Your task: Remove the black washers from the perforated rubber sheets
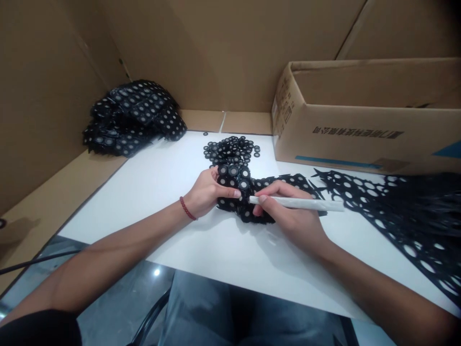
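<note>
Left grip [206, 191]: is clasping a black disc sheet [233, 171] between thumb and fingers, over the middle of the worktop [194, 245]; the sheet is showing rows of round discs with pale centres. A red beaded bracelet [186, 208] is circling that wrist.

Right grip [293, 216]: is grasping a slim white stick [306, 203] (pen-like in form), which is lying nearly level, its tip pointing left at the right edge of the sheet; whether the tip is touching cannot be told.

Container, one: a cardboard box [360, 137], open-topped, is standing at the back right of the worktop. Its front is bearing dark printed characters and a blue strip along the lower edge. The inner back wall is showing, but the front wall is hiding the bottom, so the contents cannot be told.

Loose stock: a heap of small black rings [230, 150] is lying just beyond the left grip, a few rings straying at its edges. Further dotted sheets [288, 180] are lying beneath and behind the right grip. A black perforated mass [374, 197], its holes letting the white surface through, is spreading in front of the box. A large dotted bundle [137, 115] is resting at the back left, near the cardboard wall [230, 53].
</note>
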{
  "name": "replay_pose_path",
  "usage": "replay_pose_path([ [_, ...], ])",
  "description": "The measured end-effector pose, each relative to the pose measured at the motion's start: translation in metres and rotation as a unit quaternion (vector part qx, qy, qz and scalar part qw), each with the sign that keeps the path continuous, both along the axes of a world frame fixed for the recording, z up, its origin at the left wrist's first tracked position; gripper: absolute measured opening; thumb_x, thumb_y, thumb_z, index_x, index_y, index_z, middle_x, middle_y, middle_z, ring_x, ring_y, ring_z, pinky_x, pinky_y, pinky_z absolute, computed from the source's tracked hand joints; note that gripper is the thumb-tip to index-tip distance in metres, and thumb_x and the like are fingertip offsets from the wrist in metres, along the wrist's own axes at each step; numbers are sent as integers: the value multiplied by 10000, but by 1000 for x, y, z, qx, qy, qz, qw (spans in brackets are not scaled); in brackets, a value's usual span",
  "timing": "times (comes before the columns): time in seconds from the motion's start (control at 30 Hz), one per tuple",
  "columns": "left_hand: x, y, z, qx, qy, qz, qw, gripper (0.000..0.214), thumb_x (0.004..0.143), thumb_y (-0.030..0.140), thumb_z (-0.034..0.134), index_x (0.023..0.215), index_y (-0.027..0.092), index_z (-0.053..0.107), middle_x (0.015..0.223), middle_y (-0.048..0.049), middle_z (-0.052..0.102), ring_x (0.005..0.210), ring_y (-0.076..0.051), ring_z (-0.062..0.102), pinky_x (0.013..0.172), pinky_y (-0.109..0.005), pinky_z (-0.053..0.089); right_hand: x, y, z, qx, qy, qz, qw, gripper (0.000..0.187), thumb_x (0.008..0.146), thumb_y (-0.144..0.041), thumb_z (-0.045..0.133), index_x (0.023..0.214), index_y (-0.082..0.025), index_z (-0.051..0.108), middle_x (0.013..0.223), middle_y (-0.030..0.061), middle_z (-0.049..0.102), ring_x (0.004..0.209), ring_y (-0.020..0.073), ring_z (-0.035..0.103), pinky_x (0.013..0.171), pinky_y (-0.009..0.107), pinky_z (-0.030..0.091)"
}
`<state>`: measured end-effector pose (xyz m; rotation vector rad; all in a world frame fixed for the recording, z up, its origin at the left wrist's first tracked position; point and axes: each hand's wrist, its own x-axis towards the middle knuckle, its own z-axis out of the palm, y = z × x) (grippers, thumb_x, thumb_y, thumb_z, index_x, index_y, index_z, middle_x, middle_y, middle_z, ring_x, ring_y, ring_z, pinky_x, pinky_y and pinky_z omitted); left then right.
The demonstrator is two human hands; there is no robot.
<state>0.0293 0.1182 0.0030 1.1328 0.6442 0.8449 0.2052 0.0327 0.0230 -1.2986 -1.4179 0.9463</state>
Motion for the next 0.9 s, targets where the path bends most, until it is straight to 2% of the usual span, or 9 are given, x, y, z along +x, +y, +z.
replay_pose_path([
  [0.27,2,-2,-3,25,35,12,999,345,505,96,824,771,111,604,747,-22,659,663,-144,616,641,-279,495,-6,-2,-5,-12,-10,-2,1000,109,826,-235,582,729,-193,607,641,3,681,618,146,634,595,260,477],
  [0.4,-2,1,-3,45,52,26,997,360,531,108,815,816,120,596,789,-27,660,702,-154,621,687,-298,497,2,2,-5,-20,32,4,999,123,828,-269,601,733,-191,603,625,1,670,609,143,630,604,260,487],
  [0.5,-7,5,2,64,78,39,994,408,535,122,812,877,127,589,877,-46,666,796,-182,628,754,-324,493,13,8,-2,-6,68,-37,997,124,843,-307,593,781,-202,615,644,2,673,632,145,640,671,281,505],
  [0.6,-12,8,11,74,166,29,983,422,536,115,796,906,122,592,919,-60,660,834,-201,618,759,-333,484,20,14,0,-10,58,-92,994,126,845,-343,590,863,-223,627,724,14,707,706,164,673,722,298,523],
  [0.67,-15,8,18,55,211,1,976,403,556,119,781,914,119,595,905,-63,660,814,-198,613,733,-326,480,19,16,-2,-30,39,-91,995,134,836,-346,598,869,-220,628,751,22,719,721,170,683,715,295,530],
  [0.77,-21,10,27,3,189,-56,980,384,580,156,784,920,114,609,888,-66,666,810,-183,616,741,-308,477,14,16,-7,-53,21,-78,995,135,827,-331,601,832,-198,624,723,25,720,679,161,682,666,273,530],
  [0.83,-27,15,32,-35,182,-78,979,333,607,229,790,871,100,633,859,-74,672,790,-169,616,736,-288,469,11,16,-10,-54,23,-82,995,145,828,-330,594,820,-188,621,704,26,717,662,157,680,649,264,530],
  [0.9,-32,24,36,-65,216,-89,970,305,637,325,777,787,91,652,804,-82,673,720,-152,606,682,-272,457,10,16,-12,-49,31,-87,994,150,829,-330,589,813,-184,617,701,29,717,660,156,681,655,264,534],
])
